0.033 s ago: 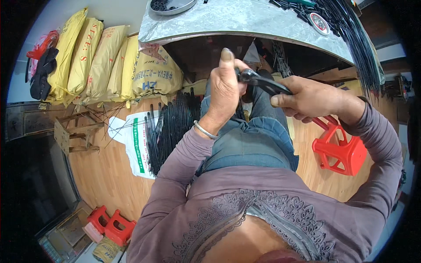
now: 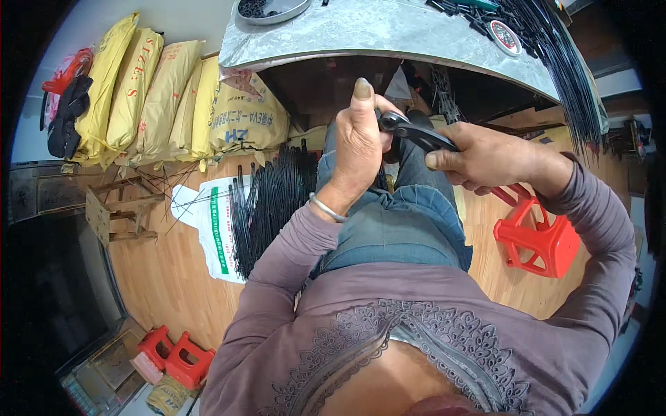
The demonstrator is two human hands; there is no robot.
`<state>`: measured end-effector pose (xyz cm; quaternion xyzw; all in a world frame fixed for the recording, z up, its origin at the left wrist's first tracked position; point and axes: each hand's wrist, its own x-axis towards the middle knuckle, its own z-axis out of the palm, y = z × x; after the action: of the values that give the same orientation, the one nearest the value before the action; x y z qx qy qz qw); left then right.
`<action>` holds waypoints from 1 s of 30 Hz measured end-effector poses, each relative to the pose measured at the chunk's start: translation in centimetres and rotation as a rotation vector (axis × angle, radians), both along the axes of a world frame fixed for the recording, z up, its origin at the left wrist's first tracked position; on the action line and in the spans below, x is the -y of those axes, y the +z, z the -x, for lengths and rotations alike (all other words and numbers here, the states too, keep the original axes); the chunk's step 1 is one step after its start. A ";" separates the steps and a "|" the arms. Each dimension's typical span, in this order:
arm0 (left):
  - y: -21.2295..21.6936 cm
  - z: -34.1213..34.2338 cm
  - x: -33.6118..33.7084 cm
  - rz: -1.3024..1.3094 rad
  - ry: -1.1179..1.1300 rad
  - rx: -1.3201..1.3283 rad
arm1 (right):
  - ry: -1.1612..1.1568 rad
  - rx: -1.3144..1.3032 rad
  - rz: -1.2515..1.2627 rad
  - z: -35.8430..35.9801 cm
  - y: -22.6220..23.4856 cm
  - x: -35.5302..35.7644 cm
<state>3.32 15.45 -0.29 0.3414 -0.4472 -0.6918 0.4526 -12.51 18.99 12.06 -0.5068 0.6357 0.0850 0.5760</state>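
Note:
My right hand (image 2: 494, 154) grips a black-headed hand tool like pliers (image 2: 422, 134), its round pivot end pointing left. Two red handle ends seem to stick out below that hand. Closed into a fist with the thumb up, my left hand (image 2: 357, 142) meets the tool's head. Whatever the left fingers hold is hidden behind the hand. Both hands are above my lap, in front of the table's edge. Beside my left leg, a thick bunch of thin black rods (image 2: 274, 201) lies partly over a white plastic sack (image 2: 215, 236).
A marble-look table (image 2: 374, 31) bears a tray of small black parts (image 2: 267, 10), a round dish (image 2: 505, 36) and black rods (image 2: 562, 76) hanging over its right edge. Yellow sacks (image 2: 142, 97) line the left wall. A wooden stool (image 2: 125, 201) and red plastic stool (image 2: 538, 239) flank me.
My left hand has shifted very slightly to the right, and the tool's head with it. The surroundings look the same.

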 end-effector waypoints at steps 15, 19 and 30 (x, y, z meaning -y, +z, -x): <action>14.8 -12.4 7.5 0.473 0.592 -0.187 | 0.199 -0.374 0.921 5.0 -6.2 9.4; 20.9 -20.6 5.1 0.671 0.636 -0.094 | 0.214 -0.533 1.158 7.5 -8.2 12.2; -3.2 -15.9 9.3 0.387 0.388 1.058 | 0.086 -0.615 1.470 7.9 -11.1 12.7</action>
<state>19.25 6.18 -3.49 0.6264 -0.6595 -0.2383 0.3404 -20.45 6.26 0.94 -0.7347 0.6394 -0.1977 -0.1107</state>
